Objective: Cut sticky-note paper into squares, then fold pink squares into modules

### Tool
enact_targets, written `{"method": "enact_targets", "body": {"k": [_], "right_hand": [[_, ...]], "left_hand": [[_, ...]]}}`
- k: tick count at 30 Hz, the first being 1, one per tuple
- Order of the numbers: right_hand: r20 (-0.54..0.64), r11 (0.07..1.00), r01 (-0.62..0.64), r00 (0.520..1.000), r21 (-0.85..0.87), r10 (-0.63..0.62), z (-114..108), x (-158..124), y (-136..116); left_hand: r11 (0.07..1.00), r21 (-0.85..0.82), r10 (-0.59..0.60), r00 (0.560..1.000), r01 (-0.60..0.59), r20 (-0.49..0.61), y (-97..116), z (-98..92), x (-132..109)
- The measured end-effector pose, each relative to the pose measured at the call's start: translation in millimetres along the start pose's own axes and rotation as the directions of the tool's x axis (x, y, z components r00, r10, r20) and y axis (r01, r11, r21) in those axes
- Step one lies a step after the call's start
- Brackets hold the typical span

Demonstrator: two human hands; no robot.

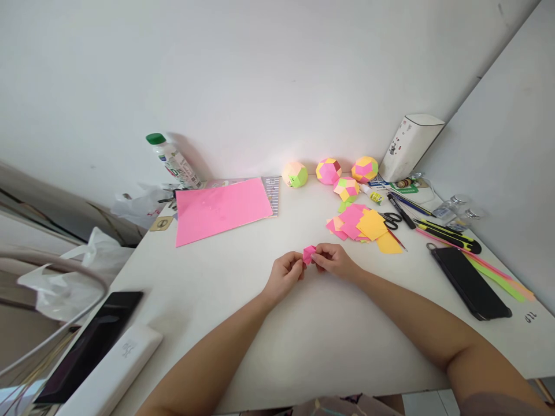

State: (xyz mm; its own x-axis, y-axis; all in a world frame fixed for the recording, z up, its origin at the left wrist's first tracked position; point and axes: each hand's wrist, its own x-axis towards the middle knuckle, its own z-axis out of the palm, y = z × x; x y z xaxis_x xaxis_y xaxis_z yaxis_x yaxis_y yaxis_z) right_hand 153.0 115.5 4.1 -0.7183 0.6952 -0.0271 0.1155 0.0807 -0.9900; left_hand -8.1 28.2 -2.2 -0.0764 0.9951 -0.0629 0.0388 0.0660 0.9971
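Between my two hands, above the middle of the white table, is a small folded piece of pink paper (pixel 309 254). My left hand (pixel 284 276) pinches its left side between thumb and fingers. On its right side, my right hand (pixel 335 260) pinches it as well. Just beyond my right hand lies a loose pile of pink, yellow and orange paper pieces (pixel 355 222). Several many-sided paper balls stand near the wall, among them a green and peach ball (pixel 295 174) and a pink and yellow ball (pixel 328 171).
Pink sheets (pixel 223 208) lie at the back left, beside a green-capped bottle (pixel 173 162). Black scissors (pixel 391 219), a box cutter (pixel 451 236) and a black phone-like case (pixel 470 282) lie to the right. A white power bank (pixel 115 370) is at the near left.
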Motion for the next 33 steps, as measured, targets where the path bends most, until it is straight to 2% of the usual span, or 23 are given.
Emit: {"method": "enact_targets", "body": {"k": [7, 15, 22, 33], "right_hand": [[0.015, 1.0, 0.022, 1.0, 0.02, -0.023, -0.2, 0.4, 2.2], [0.008, 1.0, 0.006, 1.0, -0.016, -0.006, -0.3, 0.1, 3.1], [0.043, 0.999, 0.05, 0.998, 0.021, -0.05, 0.6, -0.6, -0.9], [0.078, 0.997, 0.076, 0.994, -0.008, -0.075, 0.6, 0.0, 3.6]], "left_hand": [[0.998, 0.038, -0.041, 0.999, 0.042, -0.018, 1.2, 1.7, 0.9], [1.0, -0.013, -0.004, 0.999, 0.005, 0.04, 2.3, -0.9, -0.8], [0.999, 0.011, -0.035, 0.999, 0.035, 0.013, 0.0, 0.6, 0.8], [0.999, 0.03, -0.013, 1.0, 0.013, 0.026, 0.7, -1.2, 1.1]]}}
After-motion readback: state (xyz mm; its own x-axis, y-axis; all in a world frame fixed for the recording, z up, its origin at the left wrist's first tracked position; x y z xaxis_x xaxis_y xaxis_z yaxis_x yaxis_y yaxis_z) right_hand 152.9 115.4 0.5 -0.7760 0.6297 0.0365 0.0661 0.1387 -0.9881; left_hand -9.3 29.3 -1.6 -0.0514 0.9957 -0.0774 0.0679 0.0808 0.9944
